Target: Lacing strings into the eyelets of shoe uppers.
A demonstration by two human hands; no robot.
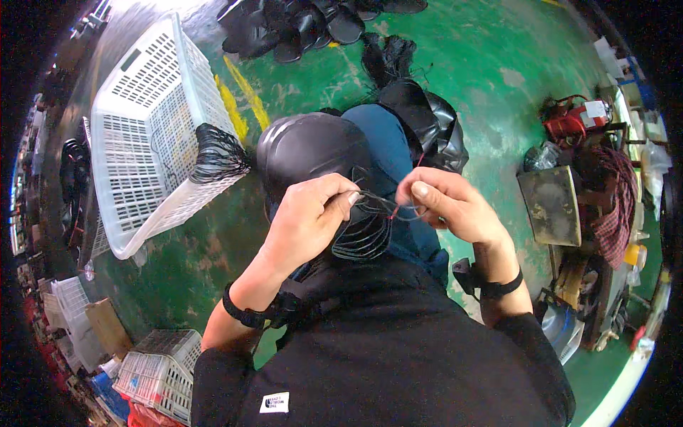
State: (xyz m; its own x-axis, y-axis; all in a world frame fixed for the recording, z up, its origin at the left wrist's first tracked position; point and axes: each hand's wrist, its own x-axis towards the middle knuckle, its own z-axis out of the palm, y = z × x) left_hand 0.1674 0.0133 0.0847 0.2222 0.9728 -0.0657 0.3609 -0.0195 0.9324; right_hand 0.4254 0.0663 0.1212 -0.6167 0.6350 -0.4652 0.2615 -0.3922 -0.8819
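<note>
My left hand pinches a bundle of thin black cords between thumb and fingertips, above my lap. Loops of the bundle droop below the fingers. Close by on the right, my right hand has its thumb and fingers closed on a thin strand running from the same cords. A small bit of red shows on the cords between the two hands. Just beyond my left hand lies a smooth, rounded black piece, its kind unclear, against my blue-trousered leg. Shiny black pieces rest beyond my right hand.
At the left stands a large white slatted basket, with a black cord bundle hung over its rim. More black pieces lie on the green floor ahead. A grey crate sits lower left; a cluttered bench with checkered cloth lines the right.
</note>
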